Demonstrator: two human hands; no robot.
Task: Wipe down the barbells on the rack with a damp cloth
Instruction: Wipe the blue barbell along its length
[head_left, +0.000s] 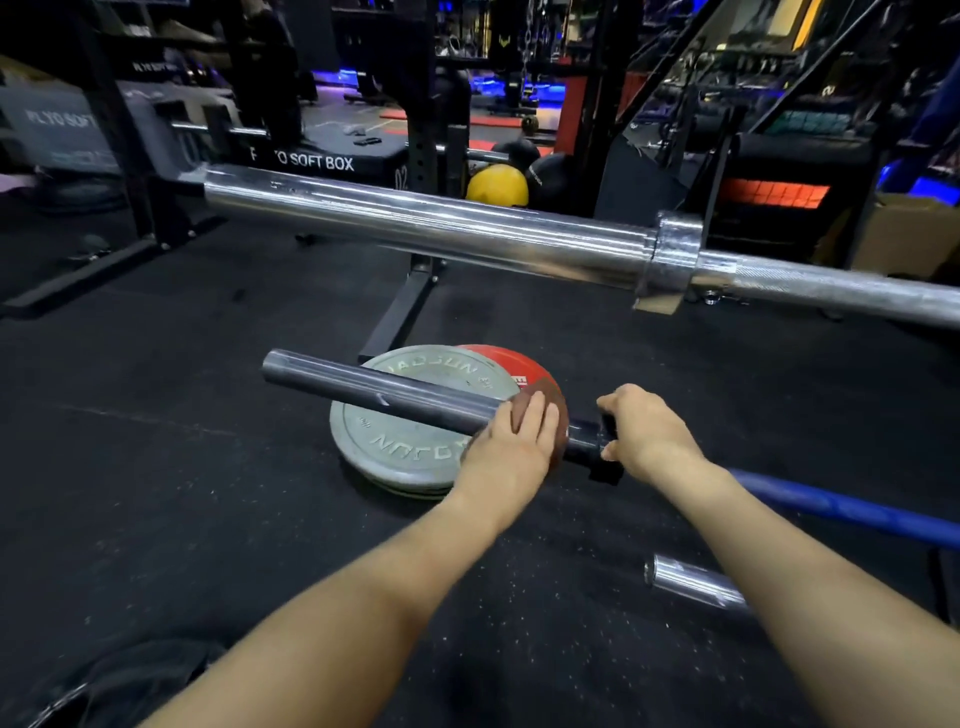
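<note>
A dark barbell sleeve (374, 387) with a blue shaft (841, 506) runs low across the middle of the view. My left hand (519, 441) presses a brown cloth (540, 410) around the sleeve near its collar. My right hand (649, 426) grips the same bar at the collar, just right of the cloth. A large chrome barbell (431, 223) lies higher up, spanning the view, with its collar (672, 254) at the right. A third chrome sleeve end (691, 579) shows low on the right.
A grey weight plate (395, 441) stacked with a red plate (511, 364) lies on the black rubber floor (182, 467) under the dark bar. Black rack posts (421, 130), a plyo soft box (322, 161) and a yellow ball (496, 184) stand behind.
</note>
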